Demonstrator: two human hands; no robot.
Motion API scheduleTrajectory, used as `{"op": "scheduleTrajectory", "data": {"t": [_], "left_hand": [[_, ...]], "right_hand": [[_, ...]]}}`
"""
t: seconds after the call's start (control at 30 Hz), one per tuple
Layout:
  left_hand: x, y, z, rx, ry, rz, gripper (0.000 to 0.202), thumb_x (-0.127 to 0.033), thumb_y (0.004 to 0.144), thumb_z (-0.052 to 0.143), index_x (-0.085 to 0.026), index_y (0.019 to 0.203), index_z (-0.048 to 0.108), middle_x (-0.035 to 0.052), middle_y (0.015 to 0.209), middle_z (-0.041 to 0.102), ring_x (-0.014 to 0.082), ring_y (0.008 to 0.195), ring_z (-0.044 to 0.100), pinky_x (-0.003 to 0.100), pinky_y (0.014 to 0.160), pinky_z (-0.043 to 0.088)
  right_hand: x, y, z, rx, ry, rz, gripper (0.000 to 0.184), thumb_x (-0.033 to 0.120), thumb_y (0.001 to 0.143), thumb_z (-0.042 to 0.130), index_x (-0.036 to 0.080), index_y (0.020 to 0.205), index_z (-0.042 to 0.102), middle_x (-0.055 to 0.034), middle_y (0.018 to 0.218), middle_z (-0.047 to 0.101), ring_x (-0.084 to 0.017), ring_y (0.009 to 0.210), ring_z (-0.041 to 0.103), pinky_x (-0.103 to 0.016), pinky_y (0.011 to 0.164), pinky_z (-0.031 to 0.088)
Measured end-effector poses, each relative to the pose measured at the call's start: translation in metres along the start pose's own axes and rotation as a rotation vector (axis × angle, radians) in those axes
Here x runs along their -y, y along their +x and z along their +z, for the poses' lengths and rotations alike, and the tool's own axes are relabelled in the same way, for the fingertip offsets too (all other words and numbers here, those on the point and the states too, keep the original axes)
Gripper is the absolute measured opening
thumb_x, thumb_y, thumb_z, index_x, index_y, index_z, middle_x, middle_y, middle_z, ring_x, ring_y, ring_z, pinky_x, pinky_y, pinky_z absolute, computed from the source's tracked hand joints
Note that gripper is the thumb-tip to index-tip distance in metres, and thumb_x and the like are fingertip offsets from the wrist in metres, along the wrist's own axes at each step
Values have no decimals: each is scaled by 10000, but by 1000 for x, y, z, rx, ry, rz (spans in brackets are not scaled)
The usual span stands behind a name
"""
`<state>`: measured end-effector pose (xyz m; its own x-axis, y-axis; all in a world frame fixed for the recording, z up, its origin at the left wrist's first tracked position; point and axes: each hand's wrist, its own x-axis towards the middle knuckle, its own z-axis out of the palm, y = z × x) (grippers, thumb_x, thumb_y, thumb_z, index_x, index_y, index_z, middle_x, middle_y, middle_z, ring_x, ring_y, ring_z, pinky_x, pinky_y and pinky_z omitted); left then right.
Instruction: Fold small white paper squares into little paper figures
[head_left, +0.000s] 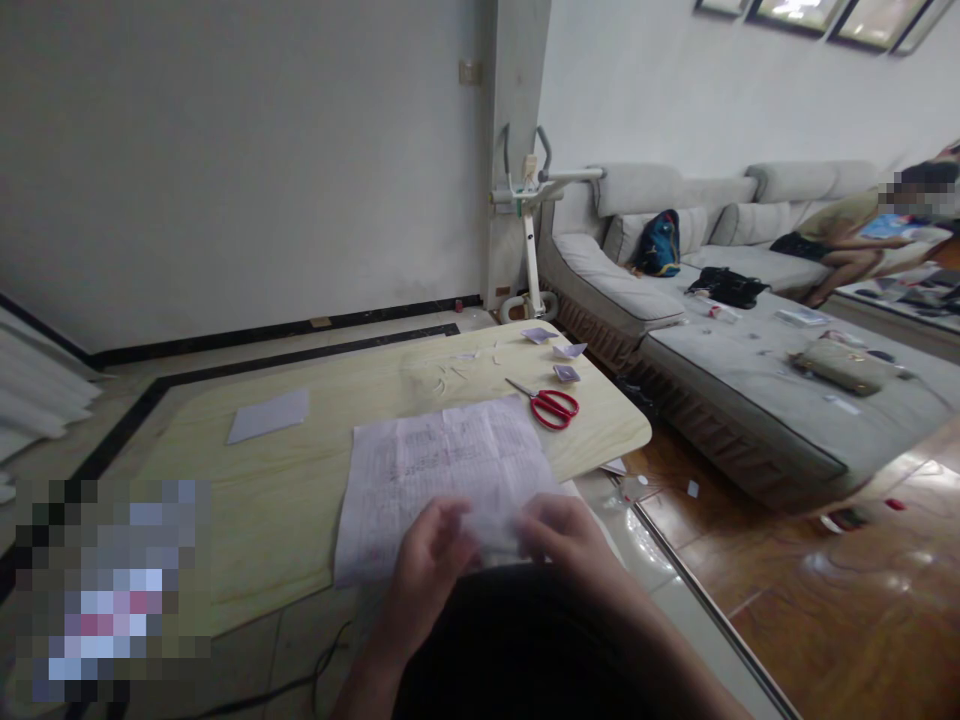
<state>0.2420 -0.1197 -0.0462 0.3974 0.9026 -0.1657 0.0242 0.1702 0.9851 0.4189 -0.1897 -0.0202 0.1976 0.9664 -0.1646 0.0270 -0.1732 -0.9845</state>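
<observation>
A creased white sheet with faint writing (450, 460) lies on the pale wooden table (300, 480), its near edge lifted towards me. My left hand (431, 555) and my right hand (566, 535) both pinch that near edge, fingers curled round the paper. Red-handled scissors (551, 405) rest on the table beyond the sheet to the right. Behind the scissors are three small folded purple paper pieces (566, 373) and several thin paper scraps (457, 365). A blank light sheet (270, 415) sits on the left part of the table.
A grey sofa (720, 330) runs along the right, carrying a blue backpack (658, 243), a black bag (726, 287) and a tan pouch (840, 365); a person sits at its far end. A white exercise machine (529, 235) stands by the pillar. Paper bits lie on the floor.
</observation>
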Motion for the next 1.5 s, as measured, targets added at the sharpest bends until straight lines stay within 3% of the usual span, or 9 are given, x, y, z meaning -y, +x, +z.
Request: {"op": "scheduleTrajectory", "data": {"t": [0.13, 0.27, 0.57, 0.77, 0.87, 1.03, 1.2, 1.33, 1.5], "left_hand": [[-2, -8, 13, -64, 168, -84, 339, -410, 709, 762, -157, 922, 686, 2, 635, 708, 192, 579, 673, 269, 537, 513], [-10, -12, 13, 58, 112, -128, 291, -434, 766, 730, -144, 755, 714, 39, 623, 729, 198, 581, 686, 266, 538, 515], [-19, -16, 17, 37, 90, -52, 286, -411, 823, 674, -156, 699, 710, 28, 581, 708, 188, 554, 679, 255, 531, 511], [-12, -17, 11, -311, 453, 615, 164, -240, 813, 708, -221, 976, 697, 80, 1000, 720, 246, 919, 685, 374, 847, 556], [-10, -19, 10, -153, 601, 768, 285, -139, 861, 630, -240, 1123, 681, 88, 1110, 719, 261, 1083, 657, 399, 965, 520], [4, -24, 15, 33, 495, 510, 412, -180, 911, 566, -240, 1314, 622, 95, 1309, 681, 279, 1232, 613, 414, 1054, 479], [13, -28, 13, -42, 214, 210, 387, -273, 848, 635, -201, 1225, 683, 104, 1284, 698, 311, 1229, 615, 421, 1044, 485], [-5, -21, 12, 96, 97, 127, 350, -339, 858, 597, -193, 1159, 700, 76, 1103, 766, 272, 1002, 718, 334, 850, 582], [-20, -15, 17, 47, 95, 131, 286, -400, 858, 595, -180, 969, 741, 50, 903, 791, 249, 859, 737, 301, 765, 586]], "right_hand": [[2, -3, 6, 46, -1, 14, 407, 509, 801, 709, 156, 620, 617, 19, 544, 570, -105, 503, 479, -217, 484, 353], [5, -6, 6, 55, -44, -1, 393, 490, 806, 702, 141, 635, 643, -2, 581, 604, -121, 548, 512, -229, 520, 384], [1, -3, 6, 26, -40, -57, 317, 444, 811, 694, 163, 678, 630, -6, 630, 623, -148, 606, 557, -251, 562, 425], [1, -5, 3, -222, -342, -334, 195, 263, 858, 594, 191, 677, 576, 8, 614, 552, -144, 584, 501, -264, 560, 411], [4, -8, 8, -273, -436, -529, 108, 162, 840, 590, 200, 739, 586, -17, 703, 602, -164, 652, 554, -278, 607, 453], [4, -13, 19, -304, -533, -734, 131, 129, 809, 634, 220, 902, 627, -81, 998, 674, -230, 908, 632, -353, 791, 522], [5, -15, 20, -313, -639, -742, 286, 205, 780, 664, 225, 1065, 644, -131, 1239, 587, -313, 1123, 577, -467, 926, 503], [6, -16, 19, -281, -675, -757, 296, 168, 801, 625, 237, 1086, 670, -125, 1228, 582, -326, 1159, 551, -504, 962, 483], [0, -13, 19, -266, -643, -768, 320, 85, 806, 606, 236, 1074, 692, -118, 1182, 565, -282, 1118, 579, -423, 916, 538]]}}
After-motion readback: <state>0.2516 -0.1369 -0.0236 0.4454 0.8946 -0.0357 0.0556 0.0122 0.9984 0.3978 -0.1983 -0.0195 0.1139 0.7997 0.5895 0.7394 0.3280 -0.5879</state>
